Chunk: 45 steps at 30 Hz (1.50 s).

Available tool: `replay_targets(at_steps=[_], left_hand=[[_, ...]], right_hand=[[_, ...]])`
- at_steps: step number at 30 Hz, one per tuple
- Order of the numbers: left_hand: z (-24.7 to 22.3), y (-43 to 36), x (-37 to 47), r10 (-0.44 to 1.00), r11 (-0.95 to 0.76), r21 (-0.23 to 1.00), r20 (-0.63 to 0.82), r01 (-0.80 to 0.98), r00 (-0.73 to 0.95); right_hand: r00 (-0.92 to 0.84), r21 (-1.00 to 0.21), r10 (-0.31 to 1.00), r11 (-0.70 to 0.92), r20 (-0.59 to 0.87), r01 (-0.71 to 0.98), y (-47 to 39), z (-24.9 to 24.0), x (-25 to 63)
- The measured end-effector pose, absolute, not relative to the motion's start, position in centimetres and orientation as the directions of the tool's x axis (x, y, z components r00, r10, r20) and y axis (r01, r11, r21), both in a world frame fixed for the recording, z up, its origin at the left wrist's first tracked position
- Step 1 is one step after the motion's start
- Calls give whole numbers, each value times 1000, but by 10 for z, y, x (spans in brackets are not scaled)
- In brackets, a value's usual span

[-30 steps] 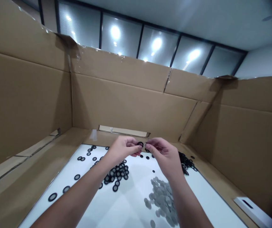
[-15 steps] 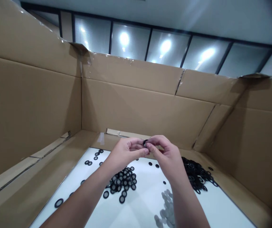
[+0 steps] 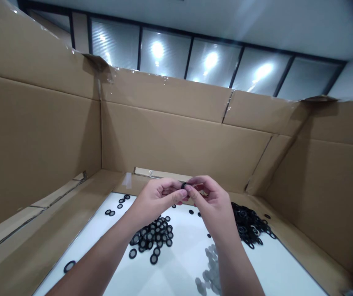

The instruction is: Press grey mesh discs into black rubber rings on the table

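My left hand [image 3: 160,195] and my right hand [image 3: 210,195] meet above the far part of a white board [image 3: 182,255]. Between their fingertips they pinch a small black ring [image 3: 183,186]. Both thumbs press at it from the near side, and the fingers partly cover it. Under my left forearm lies a pile of black rings with pale grey centres [image 3: 156,235]. Beside my right forearm are a heap of plain black rings [image 3: 247,224] and a spread of translucent grey discs [image 3: 211,271], partly hidden by the arm.
Tall cardboard walls [image 3: 170,144] enclose the board on the left, back and right. Several filled rings [image 3: 110,212] lie scattered along the board's left side, with one ring [image 3: 69,266] by my left forearm. A few small black pieces [image 3: 191,212] lie beyond the hands.
The whole view has shifted slightly, so most things sit a little further left. Both hands still pinch the ring; its angle between the fingertips has turned somewhat, and the left thumb reaches closer to it.
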<state>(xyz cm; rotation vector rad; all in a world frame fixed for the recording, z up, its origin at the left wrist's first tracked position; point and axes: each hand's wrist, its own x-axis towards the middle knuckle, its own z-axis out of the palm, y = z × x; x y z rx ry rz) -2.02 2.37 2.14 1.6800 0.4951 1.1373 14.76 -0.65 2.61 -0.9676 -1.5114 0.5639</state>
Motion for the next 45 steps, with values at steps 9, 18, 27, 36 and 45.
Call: replay_targets(at_steps=[9,18,27,36,45], left_hand=[[22,27,-29,673,-306,912,410,-272,616],[26,17,-30,713,-281,921,389,-271,583],[23,17,-28,704,-268,911,408,-315,581],[26,14,-31,736,-207,940,332,-271,590],[30,12,-38,708,-154,957,279,-245,648]], right_hand=[[-201,-872,866,482,458,91,-12,27,153],[-217,-549,725,652,654,524,-19,26,150],[-205,-559,682,705,702,436,-18,24,147],[-175,-394,559,741,810,544,-13,16,143],[-170,-397,498,819,850,413,-11,15,138]])
